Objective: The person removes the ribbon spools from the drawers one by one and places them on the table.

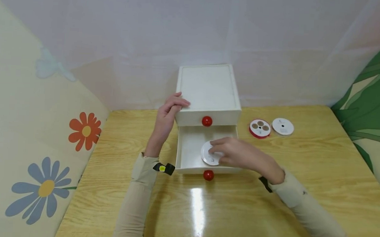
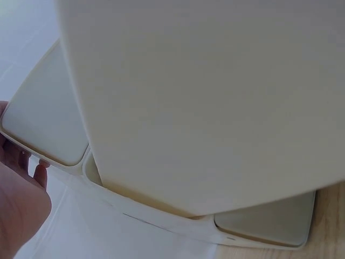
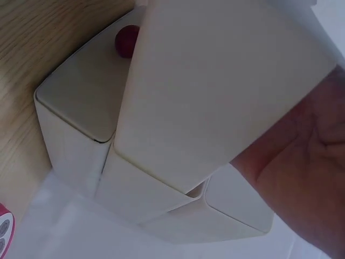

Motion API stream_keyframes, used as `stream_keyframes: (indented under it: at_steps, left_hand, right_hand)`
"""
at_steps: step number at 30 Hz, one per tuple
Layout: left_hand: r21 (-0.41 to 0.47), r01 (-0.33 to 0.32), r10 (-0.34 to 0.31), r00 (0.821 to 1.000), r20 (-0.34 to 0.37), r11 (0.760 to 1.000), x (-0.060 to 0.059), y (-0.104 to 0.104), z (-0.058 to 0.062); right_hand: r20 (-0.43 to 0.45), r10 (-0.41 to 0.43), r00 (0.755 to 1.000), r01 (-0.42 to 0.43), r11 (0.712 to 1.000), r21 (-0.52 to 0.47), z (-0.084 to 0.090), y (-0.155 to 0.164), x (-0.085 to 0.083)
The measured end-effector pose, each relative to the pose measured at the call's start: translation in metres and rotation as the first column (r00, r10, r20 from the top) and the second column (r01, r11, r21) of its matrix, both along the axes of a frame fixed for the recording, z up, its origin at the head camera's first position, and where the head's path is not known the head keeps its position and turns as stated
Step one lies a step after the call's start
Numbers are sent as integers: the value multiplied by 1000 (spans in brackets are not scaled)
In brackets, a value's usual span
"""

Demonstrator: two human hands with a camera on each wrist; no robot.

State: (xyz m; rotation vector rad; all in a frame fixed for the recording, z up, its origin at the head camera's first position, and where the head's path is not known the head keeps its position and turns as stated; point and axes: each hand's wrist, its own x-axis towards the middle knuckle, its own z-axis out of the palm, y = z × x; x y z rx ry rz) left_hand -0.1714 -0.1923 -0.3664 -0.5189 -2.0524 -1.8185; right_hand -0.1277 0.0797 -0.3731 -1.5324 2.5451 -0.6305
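Hands (image 1: 169, 114) (image 1: 239, 153) at cabinet (image 1: 206, 87), white disc (image 1: 207, 159) in open drawer (image 1: 189, 146)

Smooth plastic drawer unit (image 1: 207, 86) on a glossy wood-grain tabletop (image 1: 123, 144).
The off-white plastic, by the tabletop's back edge, looks mostly matt; its round red knobs (image 1: 208, 175) shine. Inside the smooth open drawer (image 1: 188, 146), a white spool (image 1: 209, 158) looks smooth-faced. Toward the tabletop's back right corner, two spools (image 1: 283, 126) have smooth, paper-like printed faces. The beige sleeves (image 1: 143, 186) are matt, creased cloth; the tabletop's varnish-like sheen throws a bright streak near its front.
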Motion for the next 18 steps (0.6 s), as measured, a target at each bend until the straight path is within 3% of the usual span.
stream_keyframes:
  at_steps: [7, 18]
  left_hand:
    - [2, 0, 0, 1000, 3, 1000, 1, 0, 1]
    - [-7, 18, -18, 1000, -17, 1000, 1, 0, 1]
  right_hand:
    - [29, 21, 999, -22, 999, 24, -4, -2, -2]
    - [-128, 34, 991, -44, 996, -71, -18, -7, -6]
